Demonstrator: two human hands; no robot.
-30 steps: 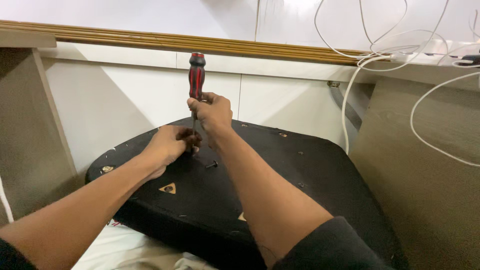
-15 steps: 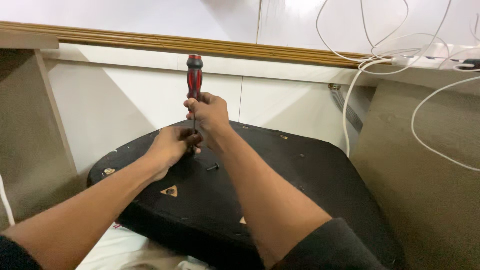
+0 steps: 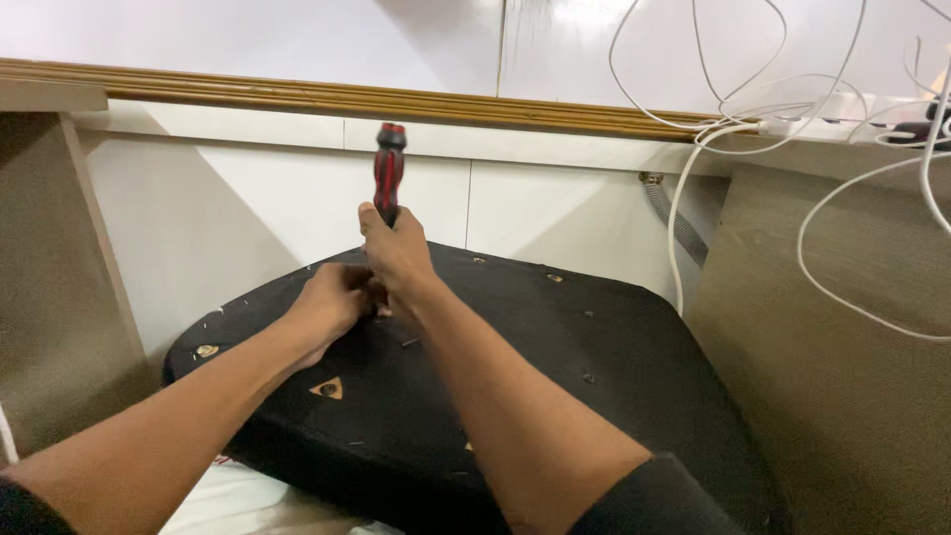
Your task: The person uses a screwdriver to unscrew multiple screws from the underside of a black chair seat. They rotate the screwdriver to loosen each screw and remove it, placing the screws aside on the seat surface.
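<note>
My right hand (image 3: 398, 253) grips a red and black screwdriver (image 3: 387, 166) held upright, handle up, its tip hidden behind the hands. My left hand (image 3: 332, 302) rests just left of it on the black fabric underside of an upturned seat (image 3: 594, 367), fingers curled near the screwdriver's lower end. What the left fingers pinch is hidden. Small triangular wooden cutouts (image 3: 327, 388) and loose staples (image 3: 409, 342) show on the black fabric.
White panels with a brown wooden moulding (image 3: 297, 94) stand behind the seat. Beige panels flank it left (image 3: 50, 287) and right (image 3: 852, 347). White cables (image 3: 773, 109) hang at upper right, and a grey corrugated hose (image 3: 674, 213) runs down behind the seat.
Both hands and the screwdriver have stayed in nearly the same place on the seat; the screwdriver handle sits slightly lower in view than a second ago.
</note>
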